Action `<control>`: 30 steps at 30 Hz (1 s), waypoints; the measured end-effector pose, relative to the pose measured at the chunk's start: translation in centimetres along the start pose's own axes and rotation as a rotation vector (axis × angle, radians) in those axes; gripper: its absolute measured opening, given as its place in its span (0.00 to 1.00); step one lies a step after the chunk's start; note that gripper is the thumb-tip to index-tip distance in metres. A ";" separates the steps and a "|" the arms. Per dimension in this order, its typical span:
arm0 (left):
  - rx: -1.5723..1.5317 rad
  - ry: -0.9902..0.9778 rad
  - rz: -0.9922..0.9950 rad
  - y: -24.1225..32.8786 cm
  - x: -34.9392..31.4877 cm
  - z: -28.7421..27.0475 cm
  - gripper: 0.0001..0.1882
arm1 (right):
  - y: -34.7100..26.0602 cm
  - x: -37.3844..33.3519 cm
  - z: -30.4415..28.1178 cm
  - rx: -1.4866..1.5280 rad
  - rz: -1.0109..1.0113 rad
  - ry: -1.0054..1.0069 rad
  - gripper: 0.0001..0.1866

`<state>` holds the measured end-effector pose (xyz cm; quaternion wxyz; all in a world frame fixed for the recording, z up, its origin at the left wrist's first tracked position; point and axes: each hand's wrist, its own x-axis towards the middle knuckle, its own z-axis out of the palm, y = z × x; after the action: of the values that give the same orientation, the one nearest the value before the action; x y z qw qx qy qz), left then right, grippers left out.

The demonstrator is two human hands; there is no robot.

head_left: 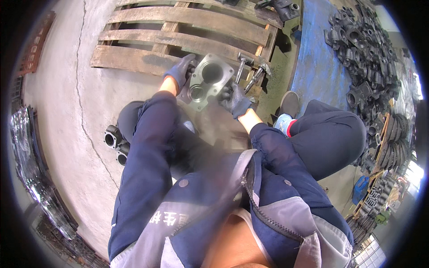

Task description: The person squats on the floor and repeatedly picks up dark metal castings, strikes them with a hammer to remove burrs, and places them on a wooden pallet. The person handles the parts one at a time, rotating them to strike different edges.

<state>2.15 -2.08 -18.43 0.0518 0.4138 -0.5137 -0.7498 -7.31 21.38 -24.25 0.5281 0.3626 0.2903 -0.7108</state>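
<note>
Between my two gloved hands is a grey metal casting with a flat flange face, one large round opening, one smaller one and several bolt holes. My left hand, in a dark glove, has its fingers curled on the casting's left edge. On the lower right edge, my right hand grips with bent fingers, its glove dark grey. Just beyond that hand lie a hammer and a second hammer, against the near corner of a wooden pallet. The casting's underside is hidden.
Small dark castings lie on the floor by my left leg. At the right, a blue sheet borders a heap of dark castings. Another dark casting sits on the pallet's far right corner. A blue jug stands farther right.
</note>
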 end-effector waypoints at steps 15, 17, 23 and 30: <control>1.037 0.012 0.027 -2.9 -6.0 -1.9 0.26 | 2.5 15.7 -12.9 -1.005 -0.849 -0.016 0.16; 1.161 0.081 0.068 -3.6 -5.2 -2.4 0.27 | 3.0 16.5 -13.7 -0.996 -0.845 -0.071 0.15; 1.206 0.146 0.085 -1.7 -6.1 -1.1 0.31 | 3.3 13.4 -12.4 -1.067 -0.882 -0.255 0.16; 1.875 0.164 0.571 -2.0 -9.1 9.3 0.39 | 2.8 7.7 -7.9 -0.813 -0.321 -0.066 0.17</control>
<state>2.50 10.17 -13.70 -0.0830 0.1982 -0.9761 0.0333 -4.36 22.78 -35.13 0.5197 0.0526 0.5820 -0.6232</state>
